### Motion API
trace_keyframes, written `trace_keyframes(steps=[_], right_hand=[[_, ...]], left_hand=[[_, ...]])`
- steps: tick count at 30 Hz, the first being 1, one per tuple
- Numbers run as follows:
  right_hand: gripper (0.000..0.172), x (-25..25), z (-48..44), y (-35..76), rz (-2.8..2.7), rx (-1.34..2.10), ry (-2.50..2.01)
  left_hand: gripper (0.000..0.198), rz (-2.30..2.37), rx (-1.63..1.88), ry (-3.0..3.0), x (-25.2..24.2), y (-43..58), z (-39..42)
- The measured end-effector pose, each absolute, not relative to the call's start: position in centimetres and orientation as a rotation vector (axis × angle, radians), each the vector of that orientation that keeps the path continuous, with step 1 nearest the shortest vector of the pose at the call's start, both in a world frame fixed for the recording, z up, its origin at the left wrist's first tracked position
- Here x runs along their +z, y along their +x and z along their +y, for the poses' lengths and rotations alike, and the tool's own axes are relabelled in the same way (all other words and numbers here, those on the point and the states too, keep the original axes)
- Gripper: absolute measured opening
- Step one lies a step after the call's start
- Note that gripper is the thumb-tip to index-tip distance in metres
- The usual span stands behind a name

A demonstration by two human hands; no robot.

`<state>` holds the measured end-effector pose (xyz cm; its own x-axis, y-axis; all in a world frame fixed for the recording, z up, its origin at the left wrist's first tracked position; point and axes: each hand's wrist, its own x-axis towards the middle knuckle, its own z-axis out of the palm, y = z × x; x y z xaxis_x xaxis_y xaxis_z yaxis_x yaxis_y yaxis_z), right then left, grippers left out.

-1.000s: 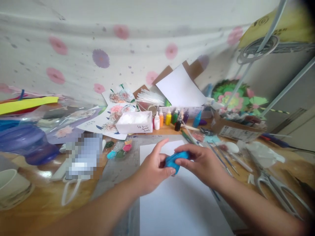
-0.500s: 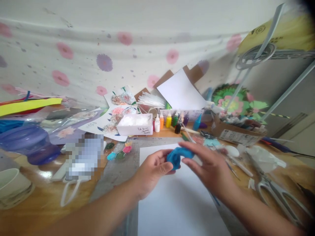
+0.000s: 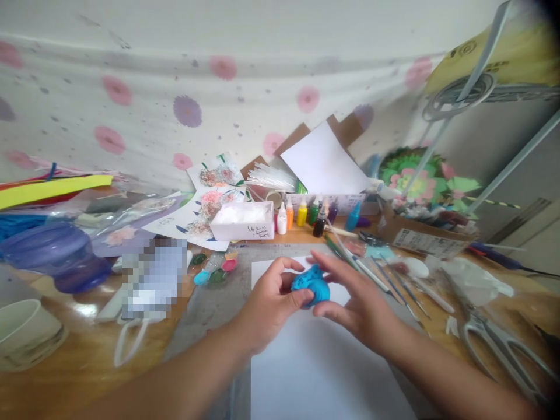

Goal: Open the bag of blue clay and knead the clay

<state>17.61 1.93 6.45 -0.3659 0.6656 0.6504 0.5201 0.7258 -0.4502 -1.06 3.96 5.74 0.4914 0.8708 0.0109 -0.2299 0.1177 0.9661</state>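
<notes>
A lump of blue clay [image 3: 321, 290], folded and uneven on its left side and smooth and rounded on its right, is held up in front of me. My left hand [image 3: 280, 291] pinches its left side between thumb and fingers. From the right, my right hand [image 3: 350, 291] curves round the same lump, with the fingertips at its top and the thumb at its lower edge. Below both hands lies a white sheet of paper [image 3: 315, 373] on a grey mat [image 3: 205, 338]. The far side of the clay is hidden.
Small paint bottles [image 3: 301, 214] stand behind the hands, beside a white box [image 3: 242, 224]. Brushes and tools [image 3: 405, 294] lie to the right, near large scissors [image 3: 490, 344]. At left are a purple container [image 3: 56, 256], a white cup [image 3: 28, 335] and a paint palette [image 3: 214, 268].
The blue clay was stretched out to the right between my hands; now it is folded into a compact lump. My right hand has moved left, closer to my left hand.
</notes>
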Motion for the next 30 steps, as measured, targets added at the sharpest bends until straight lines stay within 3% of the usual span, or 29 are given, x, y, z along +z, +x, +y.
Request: trace_keyframes(steps=[5, 9, 14, 17, 21, 25, 27, 30], right_hand=[[0.027, 7.4, 1.8, 17.2, -2.001, 0.269, -0.977], [0.011, 7.6, 2.0, 17.8, -1.867, 0.324, -1.132], [0.017, 7.2, 3.1, 19.2, -1.619, 0.416, -1.299], [0.021, 7.3, 3.0, 19.2, -1.6, 0.342, -1.32], [0.054, 7.3, 1.5, 17.7, -1.836, 0.017, -1.191], [0.08, 6.4, 0.0, 15.9, -2.22, -0.257, -0.995], [0.082, 6.2, -0.6, 15.5, -2.342, -0.27, -0.941], [0.064, 7.2, -1.1, 15.7, -2.267, -0.087, -0.858]], left_hand=[[0.028, 0.753, 0.918, 1.26, 5.8, -1.2, 4.4], [0.025, 0.768, 0.9, 1.249, 6.2, -1.0, 4.7], [0.033, 0.805, 0.929, 1.147, 6.0, -1.0, 4.8], [0.048, 0.716, 0.937, 1.072, 5.8, -1.0, 4.8], [0.069, 0.478, 0.981, 1.036, 5.9, -1.1, 4.3], [0.059, 0.392, 1.014, 0.958, 6.3, -0.9, 3.9], [0.051, 0.405, 1.053, 0.912, 6.4, -0.8, 3.8], [0.049, 0.505, 1.095, 0.87, 6.5, -0.7, 3.9]])
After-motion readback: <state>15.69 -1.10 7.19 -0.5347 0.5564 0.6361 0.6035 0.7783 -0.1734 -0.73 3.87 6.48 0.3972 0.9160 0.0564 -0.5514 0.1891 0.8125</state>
